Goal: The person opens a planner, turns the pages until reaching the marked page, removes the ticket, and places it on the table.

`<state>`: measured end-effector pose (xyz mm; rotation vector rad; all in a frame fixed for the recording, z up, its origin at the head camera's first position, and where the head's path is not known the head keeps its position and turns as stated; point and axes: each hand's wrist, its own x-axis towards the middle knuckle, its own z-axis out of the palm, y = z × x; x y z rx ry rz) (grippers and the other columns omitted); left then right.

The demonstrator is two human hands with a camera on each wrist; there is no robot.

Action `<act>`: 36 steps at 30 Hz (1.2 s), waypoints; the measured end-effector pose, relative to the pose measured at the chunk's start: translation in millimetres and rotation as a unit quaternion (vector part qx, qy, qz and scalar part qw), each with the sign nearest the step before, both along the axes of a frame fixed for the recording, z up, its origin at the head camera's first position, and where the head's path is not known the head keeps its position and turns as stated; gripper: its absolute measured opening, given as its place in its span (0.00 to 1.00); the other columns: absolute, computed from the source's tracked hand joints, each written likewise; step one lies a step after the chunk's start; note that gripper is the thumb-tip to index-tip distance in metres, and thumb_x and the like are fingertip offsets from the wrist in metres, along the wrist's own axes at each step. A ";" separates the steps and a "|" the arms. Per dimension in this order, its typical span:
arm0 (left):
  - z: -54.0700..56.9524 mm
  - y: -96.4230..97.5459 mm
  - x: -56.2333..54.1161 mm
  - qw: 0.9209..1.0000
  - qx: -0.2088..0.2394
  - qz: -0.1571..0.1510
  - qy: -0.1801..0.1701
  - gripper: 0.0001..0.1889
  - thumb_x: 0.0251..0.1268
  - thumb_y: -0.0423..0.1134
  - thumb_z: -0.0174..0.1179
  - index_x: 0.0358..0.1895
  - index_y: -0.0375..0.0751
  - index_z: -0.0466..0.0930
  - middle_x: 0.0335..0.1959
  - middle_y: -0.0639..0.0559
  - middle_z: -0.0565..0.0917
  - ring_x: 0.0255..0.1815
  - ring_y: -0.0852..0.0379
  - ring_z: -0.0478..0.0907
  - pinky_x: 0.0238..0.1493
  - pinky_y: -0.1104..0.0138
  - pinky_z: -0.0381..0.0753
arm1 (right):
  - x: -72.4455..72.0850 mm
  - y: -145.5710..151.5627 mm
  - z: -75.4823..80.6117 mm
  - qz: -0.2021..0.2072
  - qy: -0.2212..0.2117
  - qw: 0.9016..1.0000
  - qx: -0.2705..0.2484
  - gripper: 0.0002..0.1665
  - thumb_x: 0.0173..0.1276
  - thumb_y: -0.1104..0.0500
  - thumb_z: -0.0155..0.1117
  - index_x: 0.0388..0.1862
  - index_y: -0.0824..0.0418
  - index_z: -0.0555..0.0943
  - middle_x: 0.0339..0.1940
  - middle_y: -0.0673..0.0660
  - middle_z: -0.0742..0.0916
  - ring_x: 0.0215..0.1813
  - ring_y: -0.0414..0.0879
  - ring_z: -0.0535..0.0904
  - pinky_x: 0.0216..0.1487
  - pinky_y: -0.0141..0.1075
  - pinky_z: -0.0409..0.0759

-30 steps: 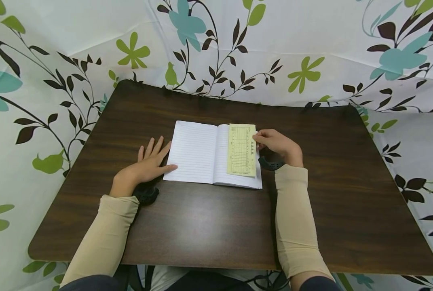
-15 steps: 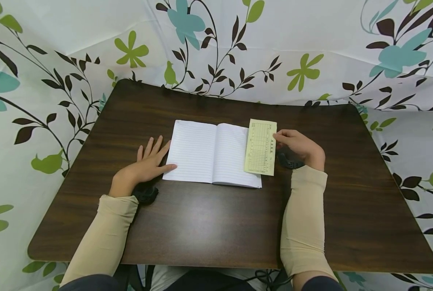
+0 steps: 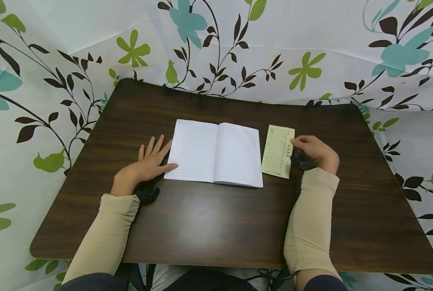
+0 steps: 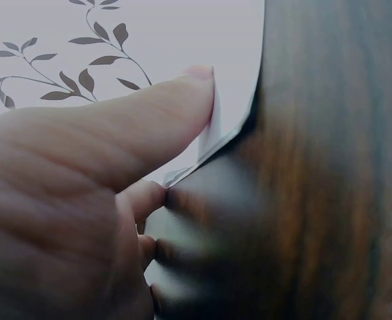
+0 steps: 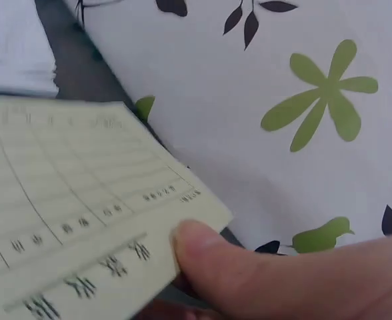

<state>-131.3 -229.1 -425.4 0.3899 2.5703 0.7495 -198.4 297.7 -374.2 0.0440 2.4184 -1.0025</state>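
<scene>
A lined notebook [image 3: 196, 151] lies spread at the middle of the table, both visible pages bare of writing. At its left edge rests my left hand [image 3: 145, 166], fingers straight and spread, thumb on the page's lower left corner; in the left wrist view the thumb [image 4: 176, 110] lies over the paper's edge. To the right of the notebook is a pale yellow printed form slip [image 3: 278, 151], with ruled columns. My right hand [image 3: 316, 150] pinches its right edge; in the right wrist view the thumb [image 5: 209, 257] presses on the slip's printed face.
The dark wood table [image 3: 201, 230] extends around the notebook on all sides. A white curtain [image 3: 260, 68] with leaf and flower prints hangs behind and beside it. Dark cables [image 3: 269, 277] hang below the front edge.
My right hand has drawn the yellow slip rightward off the notebook's right page, and the slip is now beside it. The left hand and notebook have stayed in place.
</scene>
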 end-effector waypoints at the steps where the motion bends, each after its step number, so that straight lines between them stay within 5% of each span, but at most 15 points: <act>1: 0.9 0.3 0.2 1.000 0.000 0.001 -0.001 0.49 0.79 0.63 0.51 0.87 0.49 0.31 0.86 0.41 0.23 0.85 0.37 0.13 0.77 0.34 0.14 | 0.2 0.8 -0.1 -0.006 -0.005 1.000 0.002 0.33 0.87 0.46 0.43 0.73 0.72 0.68 0.66 0.68 0.74 0.62 0.60 0.75 0.65 0.49 0.73; 9: 2.0 0.9 1.9 1.000 0.015 0.003 0.004 0.52 0.75 0.70 0.49 0.87 0.50 0.32 0.86 0.39 0.24 0.85 0.36 0.14 0.77 0.34 0.14 | -3.9 1.7 -4.8 -0.014 0.001 0.998 0.060 0.31 0.86 0.47 0.47 0.67 0.74 0.71 0.70 0.75 0.73 0.68 0.72 0.74 0.73 0.61 0.69; 16: -5.6 -1.0 -0.8 1.000 -0.001 0.005 0.011 0.54 0.72 0.77 0.45 0.87 0.53 0.30 0.87 0.43 0.24 0.86 0.39 0.14 0.78 0.35 0.15 | -5.5 1.5 -6.2 -0.011 0.015 0.994 0.107 0.30 0.85 0.47 0.49 0.67 0.73 0.73 0.68 0.76 0.75 0.66 0.71 0.76 0.67 0.60 0.72; 26: 2.9 1.8 0.5 1.000 0.006 0.005 0.009 0.49 0.77 0.64 0.51 0.87 0.50 0.32 0.87 0.39 0.25 0.85 0.36 0.14 0.78 0.35 0.15 | -5.5 -1.7 -7.8 -0.037 0.025 0.989 0.141 0.25 0.82 0.48 0.55 0.59 0.70 0.76 0.58 0.73 0.80 0.58 0.65 0.79 0.57 0.52 0.74; 36: 7.5 2.4 3.1 1.000 0.010 0.002 0.003 0.48 0.79 0.62 0.51 0.87 0.47 0.33 0.86 0.38 0.25 0.85 0.34 0.15 0.77 0.34 0.14 | -4.4 -5.1 -10.2 -0.062 0.032 0.986 0.152 0.22 0.80 0.50 0.59 0.54 0.69 0.77 0.52 0.69 0.82 0.53 0.61 0.78 0.54 0.50 0.75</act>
